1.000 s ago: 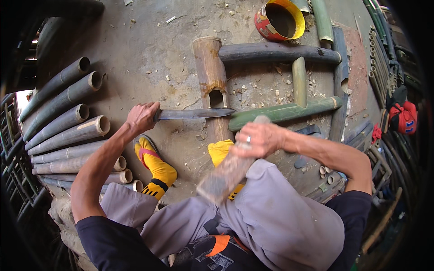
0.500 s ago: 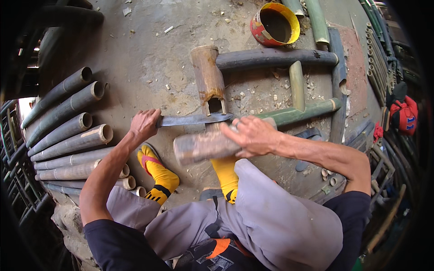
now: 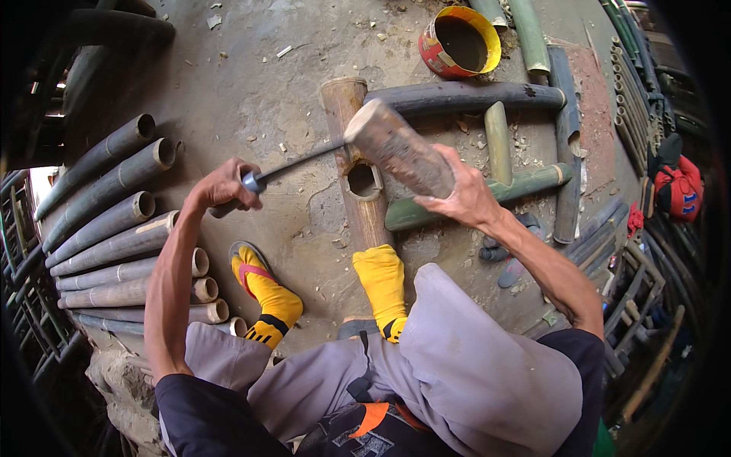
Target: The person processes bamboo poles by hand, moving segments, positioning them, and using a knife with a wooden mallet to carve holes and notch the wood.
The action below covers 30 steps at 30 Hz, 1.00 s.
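Observation:
My left hand (image 3: 231,186) is closed round the handle of a machete (image 3: 301,160), its blade reaching right to a thick brown bamboo pole (image 3: 364,221). The blade's far end is hidden behind a short wooden block (image 3: 400,148). My right hand (image 3: 464,194) grips that block by its lower right end and tilts it over the pole. Just below the block, a squarish hole shows in the pole's wall. My foot in a yellow sock (image 3: 381,282) rests on the pole's near end. A green bamboo piece (image 3: 480,196) lies against the pole's right side.
Cut bamboo poles (image 3: 126,232) lie stacked at the left. A dark bamboo pole (image 3: 464,97) and a short upright-looking piece (image 3: 498,141) lie at the right with wood chips around. A red and yellow bucket (image 3: 459,42) stands behind. More bamboo (image 3: 565,145) lies farther right.
The machete has moved up the pole from the hole's near edge and turned edge-on. The wooden block has swung up and right to the blade. The hole shows whole now.

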Tool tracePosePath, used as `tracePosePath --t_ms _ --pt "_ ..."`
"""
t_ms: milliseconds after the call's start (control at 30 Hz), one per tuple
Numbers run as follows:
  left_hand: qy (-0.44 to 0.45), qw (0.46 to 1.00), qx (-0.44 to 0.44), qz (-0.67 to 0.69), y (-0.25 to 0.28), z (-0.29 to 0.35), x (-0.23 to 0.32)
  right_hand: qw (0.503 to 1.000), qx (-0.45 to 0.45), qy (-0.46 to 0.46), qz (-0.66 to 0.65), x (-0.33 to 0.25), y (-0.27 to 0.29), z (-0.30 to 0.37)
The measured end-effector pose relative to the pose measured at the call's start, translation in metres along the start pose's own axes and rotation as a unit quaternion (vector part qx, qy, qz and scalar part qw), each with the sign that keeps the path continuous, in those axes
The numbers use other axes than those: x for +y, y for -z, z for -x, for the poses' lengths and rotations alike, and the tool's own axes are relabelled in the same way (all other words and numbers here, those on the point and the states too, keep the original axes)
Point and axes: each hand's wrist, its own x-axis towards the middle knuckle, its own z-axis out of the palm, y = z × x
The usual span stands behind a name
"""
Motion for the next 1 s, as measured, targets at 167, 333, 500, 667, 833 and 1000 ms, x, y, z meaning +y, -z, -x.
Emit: tracePosePath --t_ms 167,333,500,667,833,1000 --pt "-0.138 0.927 0.348 -0.004 -0.019 -0.006 -0.045 0.989 0.118 -0.089 -0.026 0.008 0.027 0.009" --pt "-0.043 0.966 0.161 -0.199 -0.037 -0.013 -0.036 0.983 0.105 -0.129 -0.078 0.01 0.032 0.012" --pt "-0.025 0.959 0.176 -0.222 -0.035 -0.022 -0.037 0.985 0.097 -0.096 -0.11 -0.012 0.029 0.003" --pt "-0.027 0.953 0.18 -0.241 -0.038 -0.021 -0.039 0.976 0.106 -0.077 -0.174 -0.016 0.012 0.014" --pt "-0.042 0.949 0.168 -0.264 -0.036 -0.026 -0.039 0.977 -0.057 -0.174 -0.109 -0.009 -0.007 0.038" --pt "-0.018 0.953 0.149 -0.264 -0.035 -0.023 -0.036 0.968 -0.007 -0.179 -0.174 -0.018 0.017 0.034"
